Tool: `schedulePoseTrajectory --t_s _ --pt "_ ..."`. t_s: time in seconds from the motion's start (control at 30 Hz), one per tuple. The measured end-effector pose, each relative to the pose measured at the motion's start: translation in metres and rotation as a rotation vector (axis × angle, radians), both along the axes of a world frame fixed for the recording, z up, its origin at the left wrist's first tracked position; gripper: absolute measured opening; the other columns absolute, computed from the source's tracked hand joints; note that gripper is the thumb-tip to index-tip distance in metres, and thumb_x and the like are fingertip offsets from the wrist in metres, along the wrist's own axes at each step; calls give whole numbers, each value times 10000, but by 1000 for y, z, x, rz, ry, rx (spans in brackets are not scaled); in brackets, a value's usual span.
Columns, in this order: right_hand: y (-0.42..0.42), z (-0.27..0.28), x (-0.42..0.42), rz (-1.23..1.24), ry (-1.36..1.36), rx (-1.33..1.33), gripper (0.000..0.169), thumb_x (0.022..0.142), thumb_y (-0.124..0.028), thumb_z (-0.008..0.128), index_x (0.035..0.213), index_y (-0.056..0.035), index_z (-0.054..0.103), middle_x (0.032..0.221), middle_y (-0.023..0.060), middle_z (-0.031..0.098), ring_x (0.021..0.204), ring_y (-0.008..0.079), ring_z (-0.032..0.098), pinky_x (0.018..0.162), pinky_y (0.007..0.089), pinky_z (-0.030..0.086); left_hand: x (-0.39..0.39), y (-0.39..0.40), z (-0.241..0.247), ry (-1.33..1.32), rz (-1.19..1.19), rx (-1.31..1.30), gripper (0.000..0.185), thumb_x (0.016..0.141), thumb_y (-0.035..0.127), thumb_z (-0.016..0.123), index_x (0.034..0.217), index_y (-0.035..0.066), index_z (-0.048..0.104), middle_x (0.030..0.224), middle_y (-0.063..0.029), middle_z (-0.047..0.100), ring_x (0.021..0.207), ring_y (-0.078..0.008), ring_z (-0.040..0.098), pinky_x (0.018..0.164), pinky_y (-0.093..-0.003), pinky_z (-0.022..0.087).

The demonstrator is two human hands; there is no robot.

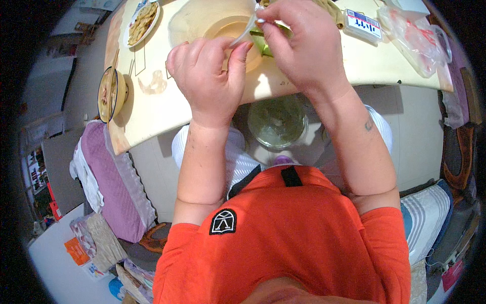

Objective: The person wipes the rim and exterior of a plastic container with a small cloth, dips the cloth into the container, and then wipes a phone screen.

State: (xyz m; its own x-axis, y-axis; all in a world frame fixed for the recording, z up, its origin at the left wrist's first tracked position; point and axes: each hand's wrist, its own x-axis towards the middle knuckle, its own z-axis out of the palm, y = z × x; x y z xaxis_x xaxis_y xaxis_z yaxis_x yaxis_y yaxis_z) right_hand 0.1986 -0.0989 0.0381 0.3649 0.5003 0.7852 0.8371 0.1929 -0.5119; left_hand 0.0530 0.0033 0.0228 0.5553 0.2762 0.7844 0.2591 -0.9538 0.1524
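Note:
Both hands are raised over the near side of a pale table. My left hand (212, 79) pinches one end of a thin, translucent whitish strip (244, 35) between thumb and forefinger. At its other end, the fingertips of my right hand (307, 49) grip the strip together with a small white bit; its material is unclear. Behind the hands stands a large translucent plastic basin (186, 22), partly covered by them. A bright green object (264, 46) shows between the basin and my right hand, mostly hidden.
A plate of food (143, 26) and a bowl with chopsticks (118, 95) are at left, the bowl near the edge. A labelled plastic box (362, 26), a brown cloth (329, 10) and a plastic bag (417, 41) lie right. Below is a clear round container (279, 125).

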Motion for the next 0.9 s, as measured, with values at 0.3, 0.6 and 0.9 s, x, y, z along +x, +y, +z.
schedulePoseTrajectory --t_s 0.3,0.6,0.9 --pt "-4 -4 -12 49 -152 122 110 686 -59 694 781 -54 639 821 106 627 791 298 603 739 408 475 -3 -6 2 28 33 -17 174 777 273 761 777 143 646 718 -20 566 729 -253 528 776 -388 357" --pt "-8 13 0 42 -139 -13 130 665 -51 677 748 -56 578 748 104 567 748 309 580 712 392 455 -1 -13 5 66 74 -31 168 793 276 749 783 145 645 717 -17 565 740 -246 536 770 -388 354" --pt "-7 1 -3 80 -60 66 131 682 -36 684 783 -56 602 746 109 582 728 316 576 696 407 448 2 -10 4 58 64 9 189 784 293 755 798 142 643 723 -15 573 731 -242 544 776 -386 356"
